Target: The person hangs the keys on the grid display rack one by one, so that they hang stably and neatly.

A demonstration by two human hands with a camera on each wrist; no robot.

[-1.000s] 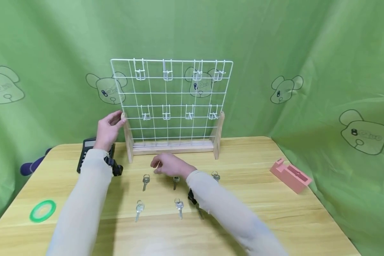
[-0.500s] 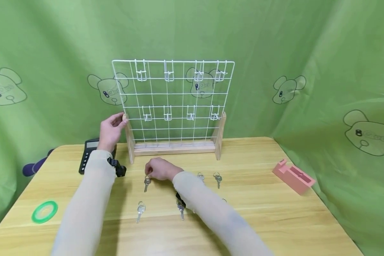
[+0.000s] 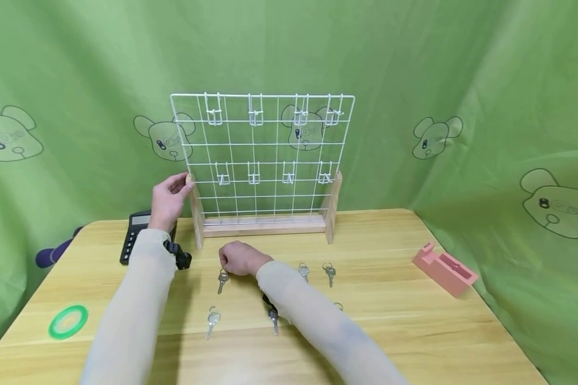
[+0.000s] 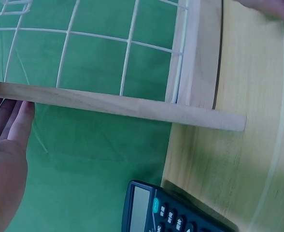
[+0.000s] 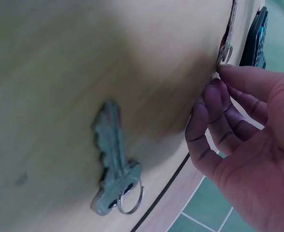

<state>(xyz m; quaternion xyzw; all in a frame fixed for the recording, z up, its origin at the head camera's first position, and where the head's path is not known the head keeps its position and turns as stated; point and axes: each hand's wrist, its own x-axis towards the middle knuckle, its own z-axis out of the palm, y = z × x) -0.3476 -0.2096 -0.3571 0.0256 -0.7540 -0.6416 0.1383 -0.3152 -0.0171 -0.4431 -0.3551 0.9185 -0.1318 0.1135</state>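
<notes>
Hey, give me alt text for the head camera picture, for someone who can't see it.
A person's right hand pinches at the ring of a key on a wood-grain table, while the left hand holds a wooden upright of a white wire rack. More keys lie nearby, with a calculator at left, pink tape dispenser right.

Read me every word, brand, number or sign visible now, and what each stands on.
Nothing reads clearly enough to quote.
Green curtain: lettering on the printed bear faces, too blurred.
Calculator: key labels, too small and blurred; no digits legible on its display.
Nearest metal key in the right wrist view: no legible marking.
</notes>
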